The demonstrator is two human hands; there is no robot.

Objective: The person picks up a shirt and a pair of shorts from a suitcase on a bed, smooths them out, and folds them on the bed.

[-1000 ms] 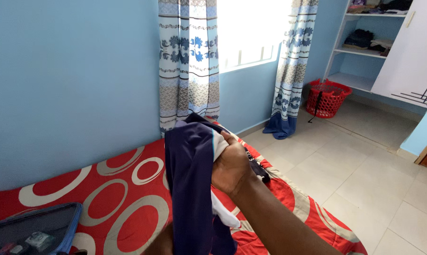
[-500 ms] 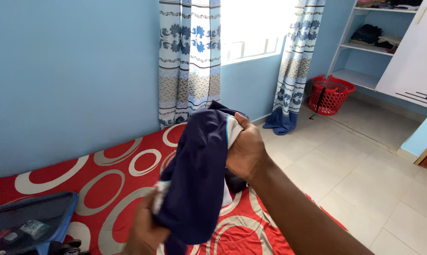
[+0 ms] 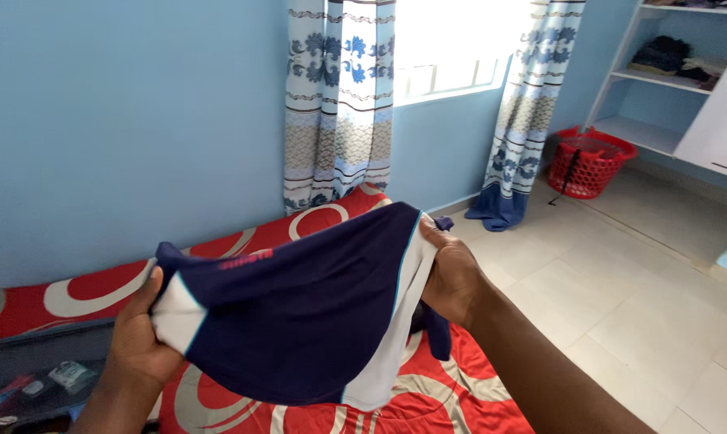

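Navy fabric with white side panels makes up the one garment (image 3: pixel 299 313) in view, stretched flat in the air between two hands above a bed covered by a red sheet (image 3: pixel 243 402) patterned with grey-white rings. One left hand (image 3: pixel 142 337) is closed around the garment's left end, thumb on the front over a white patch and fingers curled behind the cloth. One right hand (image 3: pixel 452 273) is clenched on the opposite end, pinching the white panel and the navy edge together, with a loose navy flap hanging just below it. Both hands are tightly gripped, neither one open. A small line of red print runs near the garment's top edge. Two patterned curtains (image 3: pixel 339 104) in blue, white and tan hang either side of one bright window, against a blue wall. One red laundry basket (image 3: pixel 588 161) stands on the tiled floor by white shelves holding folded clothes. One open dark suitcase (image 3: pixel 34 378) lies on the bed just left of the left hand.
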